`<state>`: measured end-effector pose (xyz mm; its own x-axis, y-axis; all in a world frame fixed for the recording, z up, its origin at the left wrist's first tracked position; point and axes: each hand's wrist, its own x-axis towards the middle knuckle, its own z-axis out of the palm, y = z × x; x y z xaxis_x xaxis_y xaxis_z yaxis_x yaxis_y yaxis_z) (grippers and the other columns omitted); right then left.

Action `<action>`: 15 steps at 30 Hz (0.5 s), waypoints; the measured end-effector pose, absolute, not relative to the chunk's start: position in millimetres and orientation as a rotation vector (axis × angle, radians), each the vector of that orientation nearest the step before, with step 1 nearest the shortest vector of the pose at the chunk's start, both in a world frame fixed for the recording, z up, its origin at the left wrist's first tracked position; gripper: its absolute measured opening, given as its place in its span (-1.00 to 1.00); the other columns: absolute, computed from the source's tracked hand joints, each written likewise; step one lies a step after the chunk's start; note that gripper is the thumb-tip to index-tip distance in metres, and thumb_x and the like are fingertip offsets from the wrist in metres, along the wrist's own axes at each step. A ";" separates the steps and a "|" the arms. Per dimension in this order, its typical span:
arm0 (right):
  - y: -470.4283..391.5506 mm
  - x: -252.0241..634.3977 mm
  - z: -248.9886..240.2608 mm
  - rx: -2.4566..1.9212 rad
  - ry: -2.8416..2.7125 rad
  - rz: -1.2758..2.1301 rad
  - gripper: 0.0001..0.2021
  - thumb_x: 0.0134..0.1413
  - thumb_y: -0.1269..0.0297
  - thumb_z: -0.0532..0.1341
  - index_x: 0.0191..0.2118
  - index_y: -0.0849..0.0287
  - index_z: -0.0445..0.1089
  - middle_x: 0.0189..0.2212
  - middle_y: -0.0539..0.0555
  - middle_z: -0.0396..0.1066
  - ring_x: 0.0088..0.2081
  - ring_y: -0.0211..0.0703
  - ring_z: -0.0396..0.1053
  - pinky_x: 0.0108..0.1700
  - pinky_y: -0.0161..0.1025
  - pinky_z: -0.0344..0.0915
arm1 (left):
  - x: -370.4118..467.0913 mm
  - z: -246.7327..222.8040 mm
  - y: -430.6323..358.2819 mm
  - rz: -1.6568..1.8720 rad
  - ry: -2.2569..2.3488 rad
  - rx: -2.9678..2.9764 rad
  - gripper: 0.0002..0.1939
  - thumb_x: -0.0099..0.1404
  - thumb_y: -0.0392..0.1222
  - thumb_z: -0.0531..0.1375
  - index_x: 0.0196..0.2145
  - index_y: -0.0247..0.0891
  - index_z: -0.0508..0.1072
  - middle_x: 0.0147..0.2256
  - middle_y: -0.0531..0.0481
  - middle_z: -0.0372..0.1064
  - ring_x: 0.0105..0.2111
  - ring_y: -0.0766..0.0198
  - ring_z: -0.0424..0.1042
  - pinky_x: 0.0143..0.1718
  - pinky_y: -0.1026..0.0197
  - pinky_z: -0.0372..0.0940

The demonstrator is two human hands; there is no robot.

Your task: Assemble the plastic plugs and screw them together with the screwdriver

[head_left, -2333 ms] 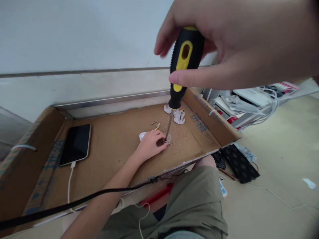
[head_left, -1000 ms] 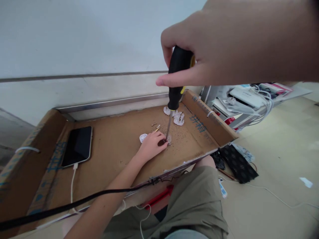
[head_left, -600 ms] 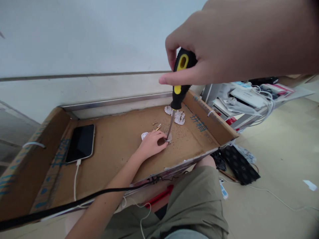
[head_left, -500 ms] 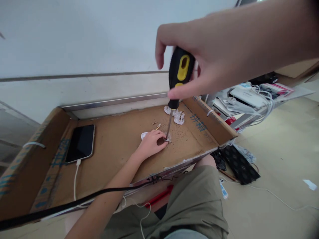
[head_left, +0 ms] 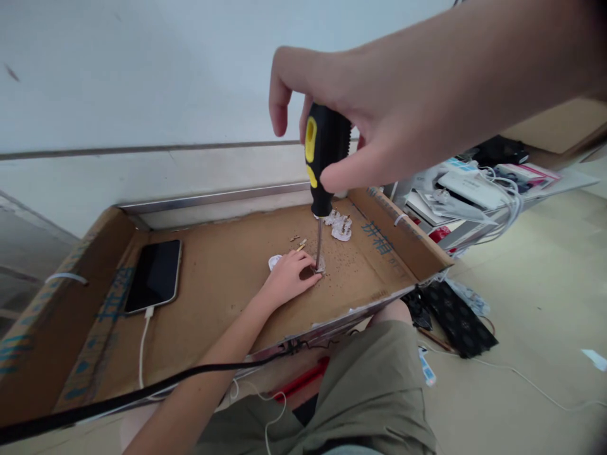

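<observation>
My right hand is closed around the black and yellow handle of a screwdriver, with the index finger lifted off it. The screwdriver stands nearly upright, and its tip meets a small clear plastic piece on the cardboard. My left hand rests on the cardboard and pinches that piece between thumb and fingers; the fingers partly cover it. Beside the left hand lie a white plastic piece and small brass strips. Farther back sit white plastic pieces with metal pins.
A shallow cardboard tray lies over my lap, with dark specks near the work. On its left is a phone with a white cable. A black strap crosses the front. To the right, a shelf holds a white device and cables.
My right hand has shifted left and the screwdriver has turned about its length and become more upright. The left hand stays on the clear piece.
</observation>
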<state>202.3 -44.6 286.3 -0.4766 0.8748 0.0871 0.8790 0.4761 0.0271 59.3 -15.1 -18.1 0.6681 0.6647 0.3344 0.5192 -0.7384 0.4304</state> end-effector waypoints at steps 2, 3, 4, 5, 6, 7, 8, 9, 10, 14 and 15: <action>-43.0 197.8 289.7 -1.660 -2.697 -0.028 -0.45 -0.39 0.28 0.44 -0.12 0.00 0.38 -0.83 -0.34 0.09 -0.91 -0.49 -0.06 -0.85 -0.46 -0.45 | 59.6 -18.8 -15.4 0.695 0.953 2.592 -0.81 0.25 -0.05 0.17 -0.30 -0.22 0.44 -0.26 -0.03 0.39 -0.21 0.15 0.35 -0.14 0.11 0.25; -40.0 198.0 289.9 -1.684 -2.717 -0.091 -0.55 -0.35 0.17 0.42 -0.19 0.05 0.42 -0.82 -0.31 0.11 -0.90 -0.49 -0.04 -0.84 -0.48 -0.45 | 59.7 -19.1 -15.6 0.698 0.955 2.594 -0.81 0.24 -0.05 0.17 -0.31 -0.22 0.43 -0.26 -0.03 0.39 -0.22 0.15 0.35 -0.15 0.11 0.25; -36.2 199.8 289.0 -1.685 -2.708 -0.231 -0.59 -0.31 0.03 0.38 -0.26 0.09 0.44 -0.82 -0.28 0.12 -0.90 -0.50 -0.05 -0.85 -0.49 -0.44 | 59.7 -19.2 -15.7 0.701 0.957 2.595 -0.81 0.24 -0.05 0.17 -0.31 -0.22 0.43 -0.27 -0.03 0.39 -0.22 0.16 0.35 -0.15 0.11 0.25; -32.5 202.5 287.2 -1.644 -2.680 -0.407 -0.57 -0.26 -0.11 0.32 -0.30 0.11 0.45 -0.82 -0.25 0.11 -0.90 -0.50 -0.08 -0.85 -0.50 -0.41 | 59.6 -19.2 -15.8 0.702 0.959 2.594 -0.81 0.24 -0.05 0.18 -0.32 -0.23 0.43 -0.27 -0.03 0.39 -0.22 0.16 0.35 -0.16 0.11 0.25; -29.7 205.5 284.7 -1.571 -2.654 -0.564 -0.53 -0.23 -0.21 0.25 -0.33 0.10 0.44 -0.82 -0.23 0.11 -0.90 -0.51 -0.11 -0.86 -0.50 -0.39 | 59.6 -19.1 -15.9 0.702 0.961 2.592 -0.81 0.24 -0.05 0.18 -0.32 -0.23 0.42 -0.28 -0.03 0.39 -0.23 0.16 0.35 -0.16 0.11 0.25; -28.4 208.2 282.1 -1.484 -2.630 -0.661 -0.51 -0.21 -0.25 0.21 -0.32 0.09 0.43 -0.81 -0.22 0.13 -0.89 -0.51 -0.11 -0.87 -0.50 -0.36 | 59.6 -18.9 -16.0 0.699 0.961 2.588 -0.82 0.24 -0.06 0.18 -0.33 -0.23 0.42 -0.28 -0.03 0.39 -0.23 0.16 0.35 -0.17 0.12 0.26; -28.8 210.2 279.7 -1.436 -2.622 -0.690 -0.51 -0.20 -0.24 0.22 -0.27 0.06 0.42 -0.80 -0.23 0.15 -0.89 -0.50 -0.10 -0.88 -0.50 -0.33 | 59.7 -18.6 -16.0 0.696 0.961 2.584 -0.82 0.24 -0.06 0.18 -0.33 -0.22 0.42 -0.28 -0.03 0.39 -0.23 0.16 0.36 -0.17 0.12 0.26; -30.7 211.2 278.0 -1.457 -2.621 -0.669 -0.50 -0.24 -0.18 0.28 -0.19 0.02 0.38 -0.80 -0.25 0.16 -0.88 -0.48 -0.07 -0.88 -0.49 -0.30 | 59.8 -18.3 -16.1 0.695 0.961 2.578 -0.82 0.24 -0.06 0.18 -0.33 -0.22 0.43 -0.28 -0.03 0.39 -0.23 0.16 0.36 -0.17 0.12 0.26; -33.6 211.4 277.0 -1.533 -2.625 -0.620 -0.45 -0.29 -0.08 0.35 -0.10 -0.02 0.33 -0.80 -0.29 0.15 -0.87 -0.45 -0.05 -0.88 -0.47 -0.27 | 60.0 -18.1 -16.2 0.694 0.961 2.574 -0.82 0.24 -0.06 0.18 -0.33 -0.22 0.43 -0.27 -0.03 0.39 -0.22 0.16 0.36 -0.16 0.12 0.25; -41.2 208.8 277.5 -1.724 -2.652 -0.355 -0.29 -0.37 0.07 0.43 0.02 -0.12 0.20 -0.81 -0.35 0.16 -0.85 -0.41 0.03 -0.86 -0.44 -0.21 | 60.8 -18.4 -15.8 0.696 0.973 2.566 -0.82 0.23 -0.07 0.18 -0.33 -0.22 0.43 -0.28 -0.03 0.38 -0.23 0.15 0.35 -0.17 0.12 0.25; -40.5 207.7 278.1 -1.686 -2.632 -0.340 -0.40 -0.31 -0.01 0.39 -0.05 -0.09 0.26 -0.81 -0.32 0.15 -0.85 -0.44 0.00 -0.85 -0.45 -0.24 | 60.8 -18.7 -15.6 0.698 0.971 2.565 -0.82 0.23 -0.07 0.18 -0.33 -0.23 0.43 -0.28 -0.03 0.38 -0.23 0.16 0.35 -0.17 0.12 0.25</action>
